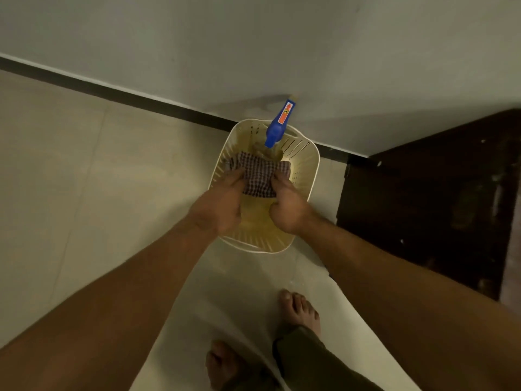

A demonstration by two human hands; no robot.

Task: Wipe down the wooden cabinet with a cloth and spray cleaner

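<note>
Checked cloth (258, 176): dark red and white, crumpled, inside the cream basket (313, 165), about mid-basket, above its bottom.

Left hand (222, 204): grip closed on the cloth's left edge, fingers curled into the fabric. Right hand (287, 207): grip closed on the cloth's right edge, thumb tucked on the near side. The cloth is bunched between the two hands. Both forearms are bare and reach in from the near side.

Spray bottle (277, 125): in the far end of the same basket, just beyond the cloth. It has a blue trigger head with an orange-red label. The head is tilted and sticks out over the far rim towards the wall (253, 38). The bottle body is mostly hidden behind the cloth, and I cannot tell whether the two touch.

Basket: perforated sides, a handle slot at the far and near ends. It stands on the pale tiled floor (84, 179) close to the wall's dark skirting strip (112, 90).

Wooden cabinet (423, 198): dark brown, seen from above, to the right of the basket and set against the wall. A narrow strip of floor separates it from the basket. Its top shows pale specks and dull smears.

Near edge: two bare feet on the floor, the right foot (300, 309) further forward than the left foot (222, 362), with a dark trouser hem (310, 359) over the right ankle.
</note>
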